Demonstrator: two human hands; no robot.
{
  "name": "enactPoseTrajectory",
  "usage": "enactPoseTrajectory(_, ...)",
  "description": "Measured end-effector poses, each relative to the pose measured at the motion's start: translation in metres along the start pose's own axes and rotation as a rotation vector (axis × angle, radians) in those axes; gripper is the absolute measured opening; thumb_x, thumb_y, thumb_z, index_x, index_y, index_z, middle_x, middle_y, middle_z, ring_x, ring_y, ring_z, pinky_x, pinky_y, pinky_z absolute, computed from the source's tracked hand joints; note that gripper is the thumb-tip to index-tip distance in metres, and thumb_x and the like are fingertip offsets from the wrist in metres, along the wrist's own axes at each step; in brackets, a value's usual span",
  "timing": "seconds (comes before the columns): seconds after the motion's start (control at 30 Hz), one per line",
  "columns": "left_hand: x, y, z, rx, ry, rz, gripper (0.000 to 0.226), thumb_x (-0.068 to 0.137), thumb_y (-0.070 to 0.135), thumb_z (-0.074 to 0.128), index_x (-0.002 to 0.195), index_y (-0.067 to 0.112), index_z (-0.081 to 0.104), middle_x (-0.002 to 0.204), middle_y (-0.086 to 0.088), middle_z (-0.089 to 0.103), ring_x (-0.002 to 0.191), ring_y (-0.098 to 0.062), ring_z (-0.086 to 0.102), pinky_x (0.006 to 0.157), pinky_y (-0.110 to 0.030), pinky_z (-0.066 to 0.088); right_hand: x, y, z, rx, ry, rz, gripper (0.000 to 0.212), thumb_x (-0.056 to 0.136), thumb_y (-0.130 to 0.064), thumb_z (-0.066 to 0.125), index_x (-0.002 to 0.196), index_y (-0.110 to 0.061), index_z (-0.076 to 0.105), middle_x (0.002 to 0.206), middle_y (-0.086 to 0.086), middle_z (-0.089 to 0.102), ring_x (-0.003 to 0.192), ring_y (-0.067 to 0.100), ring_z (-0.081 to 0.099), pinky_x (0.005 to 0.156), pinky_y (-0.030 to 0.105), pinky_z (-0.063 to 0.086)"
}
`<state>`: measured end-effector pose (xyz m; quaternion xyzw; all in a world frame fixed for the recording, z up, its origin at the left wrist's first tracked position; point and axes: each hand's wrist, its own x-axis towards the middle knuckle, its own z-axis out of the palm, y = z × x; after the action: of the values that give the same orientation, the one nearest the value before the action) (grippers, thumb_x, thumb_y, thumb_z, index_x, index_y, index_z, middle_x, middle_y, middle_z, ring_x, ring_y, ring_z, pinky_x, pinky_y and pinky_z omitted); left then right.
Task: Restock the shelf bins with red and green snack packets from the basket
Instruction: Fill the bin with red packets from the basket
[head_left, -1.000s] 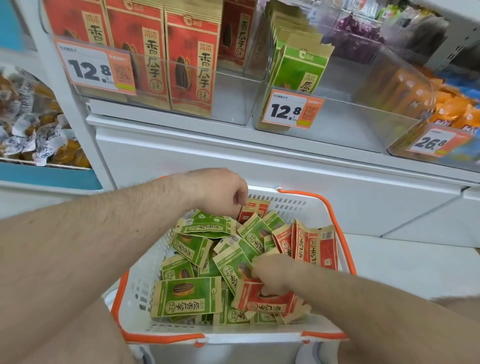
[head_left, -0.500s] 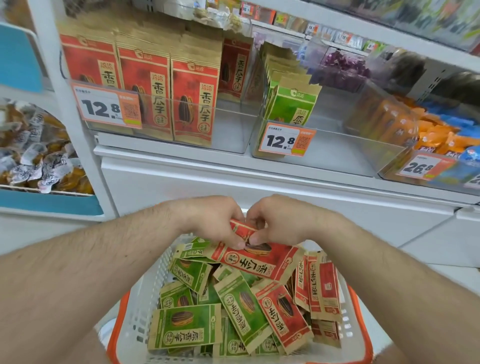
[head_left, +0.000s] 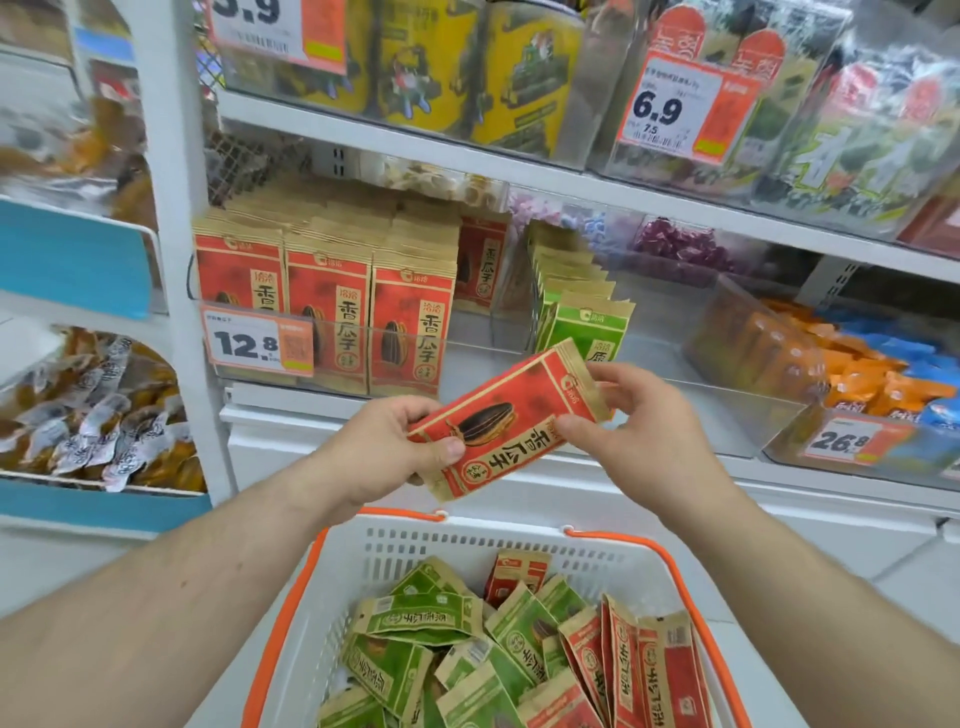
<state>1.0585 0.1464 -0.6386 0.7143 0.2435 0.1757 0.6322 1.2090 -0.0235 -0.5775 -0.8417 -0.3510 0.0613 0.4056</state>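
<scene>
Both hands hold one red paper snack packet with a sunflower-seed print (head_left: 506, 418) above the white plastic basket with orange rim (head_left: 519, 545), tilted so its top points toward 2 o'clock. The left hand (head_left: 382, 452) pinches the lower end, thumb on the printed face; the right hand (head_left: 631, 415) pinches the upper end between thumb and fingers. At 6 o'clock the basket holds loose green and red packets (head_left: 498, 654). At 11 o'clock a clear shelf bin (head_left: 332, 358) holds upright red packets; at 1 o'clock stand green packets (head_left: 584, 322).
</scene>
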Motion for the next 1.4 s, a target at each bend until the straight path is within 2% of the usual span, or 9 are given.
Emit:
enactPoseTrajectory(0.1, 0.001, -0.001, 0.005, 0.003, 0.003, 0.019, 0.015, 0.084, 0.007, 0.074, 0.096, 0.016, 0.071, 0.078, 0.001, 0.071, 0.068, -0.011, 0.060, 0.059, -0.021, 0.046, 0.002, -0.012, 0.002, 0.183, -0.088, 0.060, 0.014, 0.087, -0.009, 0.073, 0.095, -0.019, 0.070, 0.075, 0.001, 0.074, 0.061, 0.015, 0.070, 0.059, 0.030, 0.057)
enactPoseTrajectory(0.2, 0.003, 0.001, 0.008, -0.023, 0.042, 0.055, 0.017, 0.082, 0.005, 0.076, 0.096, 0.014, 0.073, 0.082, -0.004, 0.075, 0.074, -0.013, 0.066, 0.065, -0.020, 0.050, 0.003, -0.023, 0.000, 0.258, -0.091, 0.046, 0.008, 0.087, -0.002, 0.071, 0.088, -0.010, 0.072, 0.074, 0.012, 0.074, 0.066, 0.022, 0.073, 0.065, 0.035, 0.062)
enactPoseTrajectory(0.33, 0.010, 0.011, 0.002, -0.027, 0.226, 0.109, 0.015, 0.082, 0.011, 0.077, 0.094, 0.021, 0.073, 0.090, 0.002, 0.076, 0.085, -0.008, 0.069, 0.078, -0.021, 0.053, 0.012, -0.045, -0.019, 0.110, 0.106, -0.228, 0.015, 0.083, -0.011, 0.076, 0.077, -0.024, 0.077, 0.070, -0.003, 0.074, 0.070, 0.020, 0.073, 0.075, 0.041, 0.061)
enactPoseTrajectory(0.47, 0.018, 0.013, -0.015, 0.008, 0.428, 0.108, 0.017, 0.083, 0.016, 0.077, 0.098, 0.022, 0.070, 0.091, 0.007, 0.072, 0.087, -0.008, 0.067, 0.076, -0.021, 0.048, 0.021, -0.074, -0.032, -0.030, 0.300, -0.483, 0.032, 0.084, -0.017, 0.076, 0.072, -0.046, 0.069, 0.062, -0.033, 0.064, 0.067, 0.002, 0.065, 0.070, 0.012, 0.051)
enactPoseTrajectory(0.57, 0.022, 0.017, -0.021, 0.013, 0.500, 0.130, 0.015, 0.085, 0.012, 0.074, 0.095, 0.021, 0.067, 0.089, 0.006, 0.070, 0.085, -0.008, 0.065, 0.072, -0.018, 0.046, 0.039, -0.082, -0.026, -0.127, 0.332, -0.537, 0.015, 0.088, -0.016, 0.071, 0.090, -0.028, 0.080, 0.063, -0.026, 0.066, 0.063, 0.004, 0.059, 0.062, 0.004, 0.040)
enactPoseTrajectory(0.77, 0.025, 0.019, -0.026, 0.024, 0.517, 0.146, 0.016, 0.086, 0.014, 0.073, 0.092, 0.027, 0.066, 0.091, 0.007, 0.070, 0.087, -0.007, 0.066, 0.074, -0.020, 0.047, 0.086, -0.088, 0.004, -0.420, 0.205, -0.499, 0.023, 0.098, -0.018, 0.055, 0.108, -0.017, 0.076, 0.097, 0.010, 0.075, 0.091, 0.032, 0.064, 0.087, 0.036, 0.051)
enactPoseTrajectory(0.93, 0.028, 0.019, -0.028, 0.041, 0.509, 0.151, 0.018, 0.086, 0.014, 0.073, 0.090, 0.029, 0.064, 0.091, 0.008, 0.071, 0.087, -0.007, 0.066, 0.076, -0.022, 0.049, 0.127, -0.104, 0.029, -0.563, 0.101, -0.404, 0.021, 0.093, -0.010, 0.050, 0.081, -0.011, 0.067, 0.082, 0.011, 0.064, 0.090, 0.035, 0.060, 0.068, 0.028, 0.037)
enactPoseTrajectory(1.1, 0.032, 0.021, -0.029, 0.024, 0.503, 0.145, 0.018, 0.086, 0.014, 0.073, 0.092, 0.029, 0.064, 0.092, 0.007, 0.071, 0.088, -0.007, 0.066, 0.078, -0.021, 0.050, 0.166, -0.110, 0.052, -0.531, 0.076, -0.257, 0.026, 0.094, -0.010, 0.052, 0.113, -0.006, 0.069, 0.112, 0.014, 0.068, 0.104, 0.031, 0.063, 0.078, 0.029, 0.048)
enactPoseTrajectory(1.4, 0.042, 0.015, -0.029, 0.030, 0.489, 0.118, 0.018, 0.086, 0.016, 0.074, 0.097, 0.028, 0.067, 0.091, 0.010, 0.070, 0.088, -0.003, 0.065, 0.082, -0.023, 0.052, 0.215, -0.113, 0.080, -0.678, -0.035, -0.073, 0.023, 0.097, -0.005, 0.045, 0.115, -0.002, 0.059, 0.110, 0.014, 0.061, 0.100, 0.026, 0.062, 0.081, 0.030, 0.052)
